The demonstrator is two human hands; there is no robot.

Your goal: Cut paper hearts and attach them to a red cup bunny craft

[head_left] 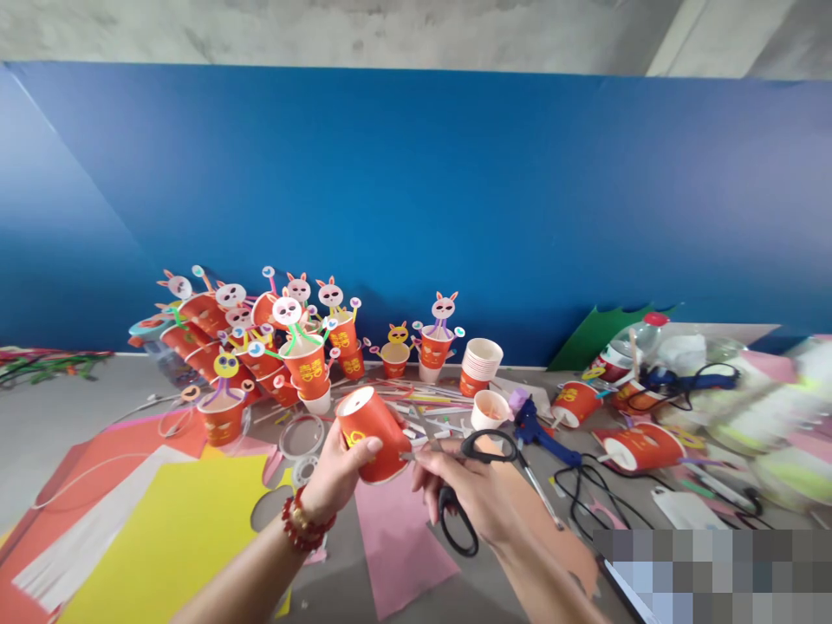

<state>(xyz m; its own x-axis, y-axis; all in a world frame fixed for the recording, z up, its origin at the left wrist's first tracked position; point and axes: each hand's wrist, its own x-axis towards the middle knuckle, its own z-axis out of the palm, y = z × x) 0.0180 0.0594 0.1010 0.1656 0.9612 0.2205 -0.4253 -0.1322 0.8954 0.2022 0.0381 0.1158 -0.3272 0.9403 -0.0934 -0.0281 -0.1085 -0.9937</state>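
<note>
My left hand (333, 472) is wrapped round a red paper cup (382, 438) with gold lettering. The cup is tilted, its white base turned up towards the upper left, and a small dark spot shows on that base. In my right hand (464, 490) is a pair of scissors with black handles (469, 445). The scissor tips reach the cup's right side near its rim; whether they cut into it cannot be made out. Beneath both hands lies a pink paper sheet (403, 537).
Decorated cups with animal faces (305, 360) crowd the back left. White-rimmed stacked cups (481, 360), a small cup (490, 409) and a blue glue gun (546, 440) stand behind my right hand. Yellow paper (162, 537) lies left, tape rolls (301, 436) nearer. Cords and a bottle are right.
</note>
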